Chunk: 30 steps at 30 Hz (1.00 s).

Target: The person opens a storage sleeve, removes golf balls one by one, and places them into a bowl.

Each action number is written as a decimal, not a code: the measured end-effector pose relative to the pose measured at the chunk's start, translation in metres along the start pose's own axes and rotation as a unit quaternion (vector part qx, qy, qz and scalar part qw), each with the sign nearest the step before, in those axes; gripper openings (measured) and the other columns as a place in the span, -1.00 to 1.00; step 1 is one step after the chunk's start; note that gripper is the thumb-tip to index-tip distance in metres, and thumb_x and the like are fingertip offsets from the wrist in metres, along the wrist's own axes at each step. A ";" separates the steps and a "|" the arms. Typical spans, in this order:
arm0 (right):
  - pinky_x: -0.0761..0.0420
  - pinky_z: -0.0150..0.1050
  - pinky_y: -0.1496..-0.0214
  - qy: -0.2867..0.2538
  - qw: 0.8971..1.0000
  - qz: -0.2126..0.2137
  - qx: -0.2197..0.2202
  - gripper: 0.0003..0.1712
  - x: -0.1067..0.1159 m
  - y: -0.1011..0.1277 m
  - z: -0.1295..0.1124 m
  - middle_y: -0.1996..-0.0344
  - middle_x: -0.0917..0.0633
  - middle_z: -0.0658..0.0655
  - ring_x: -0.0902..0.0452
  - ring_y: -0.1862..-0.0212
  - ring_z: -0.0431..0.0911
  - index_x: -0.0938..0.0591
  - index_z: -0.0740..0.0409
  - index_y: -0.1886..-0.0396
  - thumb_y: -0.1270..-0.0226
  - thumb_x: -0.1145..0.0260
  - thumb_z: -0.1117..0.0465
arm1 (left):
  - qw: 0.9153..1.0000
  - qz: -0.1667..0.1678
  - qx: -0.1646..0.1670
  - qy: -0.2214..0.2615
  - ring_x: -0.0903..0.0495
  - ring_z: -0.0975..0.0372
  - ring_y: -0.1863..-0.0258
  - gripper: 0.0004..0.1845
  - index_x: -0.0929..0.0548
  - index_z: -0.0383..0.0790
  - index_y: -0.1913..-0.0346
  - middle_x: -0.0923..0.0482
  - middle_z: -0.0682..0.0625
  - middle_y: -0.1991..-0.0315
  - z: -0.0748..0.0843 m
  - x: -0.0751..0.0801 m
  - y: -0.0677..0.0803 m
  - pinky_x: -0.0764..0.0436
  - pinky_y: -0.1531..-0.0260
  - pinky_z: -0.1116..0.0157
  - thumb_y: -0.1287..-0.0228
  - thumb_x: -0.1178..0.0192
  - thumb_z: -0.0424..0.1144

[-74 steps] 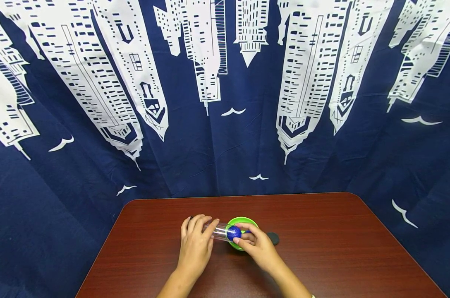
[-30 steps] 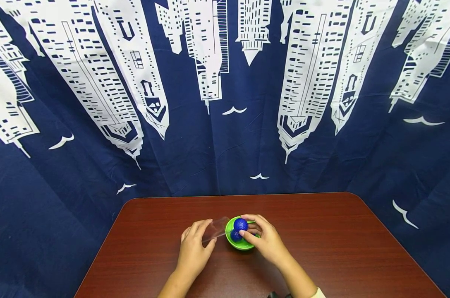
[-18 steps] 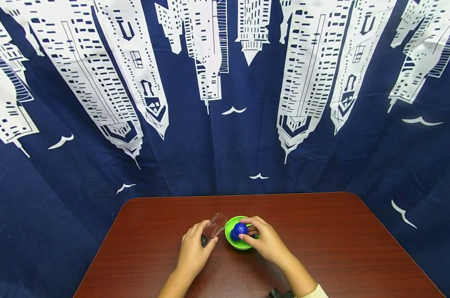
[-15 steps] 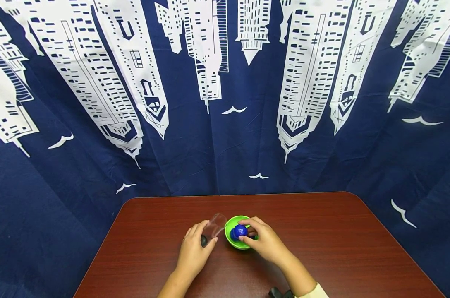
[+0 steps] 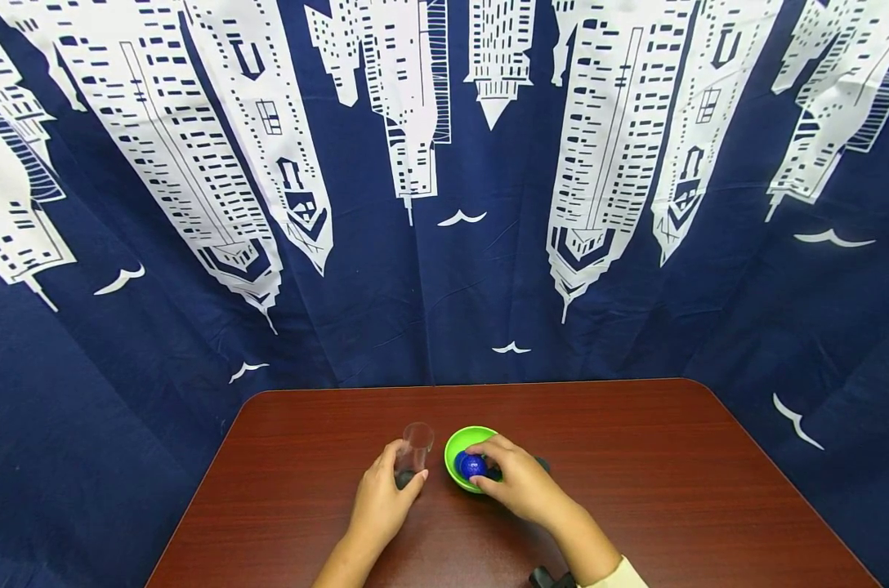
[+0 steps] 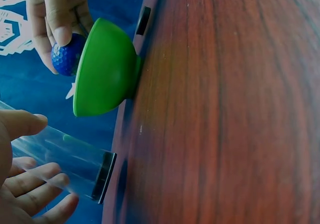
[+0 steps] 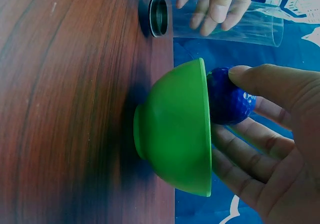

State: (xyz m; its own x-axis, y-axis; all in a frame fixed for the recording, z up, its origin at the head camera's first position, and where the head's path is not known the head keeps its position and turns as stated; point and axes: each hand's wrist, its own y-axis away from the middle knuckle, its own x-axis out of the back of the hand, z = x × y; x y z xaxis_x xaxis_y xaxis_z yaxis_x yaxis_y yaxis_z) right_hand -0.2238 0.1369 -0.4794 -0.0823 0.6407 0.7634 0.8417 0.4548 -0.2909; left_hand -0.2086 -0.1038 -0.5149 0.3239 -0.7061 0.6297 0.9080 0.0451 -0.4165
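My left hand (image 5: 381, 496) holds a clear plastic tube (image 5: 417, 442) nearly upright, mouth up. Its black end cap (image 6: 104, 178) is close to the tabletop; I cannot tell if it touches. The tube looks empty. To its right stands a green bowl (image 7: 175, 129). My right hand (image 5: 525, 488) pinches a blue golf ball (image 7: 230, 96) between thumb and fingers, at the bowl's mouth. Beneath that ball, another blue ball (image 5: 460, 462) shows partly inside the bowl. The right hand covers the rest of the bowl's inside in the head view.
A small dark disc (image 5: 542, 463) lies on the table just right of the bowl, partly behind the right hand. The brown wooden table (image 5: 327, 433) has a rounded far edge. Behind it hangs a navy cloth (image 5: 430, 310) printed with white buildings and birds.
The left hand has tipped the tube from lying over the bowl to nearly upright, left of it. The blue golf ball, earlier at the tube's mouth, has come down toward the bowl in the right hand.
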 end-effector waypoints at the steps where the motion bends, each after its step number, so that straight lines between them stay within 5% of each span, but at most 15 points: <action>1: -0.65 -0.27 0.10 0.005 1.000 -0.002 0.001 -0.60 0.000 0.000 0.000 0.09 -0.62 -0.05 -0.60 0.14 -0.17 -0.66 0.09 -0.12 -0.30 -0.46 0.19 | 1.000 -0.002 0.002 0.001 -0.74 0.02 0.06 -0.45 -0.54 -0.20 -0.17 -0.72 -0.15 0.00 0.000 -0.001 0.000 -0.69 0.10 0.01 -0.17 -0.48 -0.11; 15: -0.61 -0.31 0.14 0.033 0.999 -0.036 0.007 -0.60 0.000 -0.004 0.002 0.16 -0.65 -0.03 -0.61 0.17 -0.09 -0.67 0.14 -0.10 -0.31 -0.45 0.12 | 0.999 -0.032 0.033 0.030 -0.74 -0.04 0.05 -0.47 -0.50 -0.29 -0.13 -0.67 -0.24 -0.03 -0.001 -0.003 0.001 -0.75 0.14 0.14 -0.20 -0.46 -0.16; 30: -0.66 -0.11 -0.02 0.082 0.995 -0.065 -0.002 -0.67 0.002 -0.007 -0.004 0.06 -0.69 0.00 -0.62 0.06 -0.15 -0.70 0.13 -0.12 -0.42 -0.32 0.16 | 0.999 -0.030 0.030 0.026 -0.74 -0.02 0.05 -0.45 -0.49 -0.27 -0.15 -0.66 -0.21 -0.03 -0.005 -0.007 0.000 -0.74 0.14 0.17 -0.19 -0.47 -0.13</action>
State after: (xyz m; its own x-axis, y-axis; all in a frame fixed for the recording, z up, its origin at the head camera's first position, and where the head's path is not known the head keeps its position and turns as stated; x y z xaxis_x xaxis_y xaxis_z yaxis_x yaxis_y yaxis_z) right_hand -0.2275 0.1328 -0.4735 -0.1026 0.4670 0.8783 0.8314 0.5250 -0.1820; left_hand -0.2118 -0.1024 -0.5223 0.2552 -0.7446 0.6168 0.9401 0.0418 -0.3385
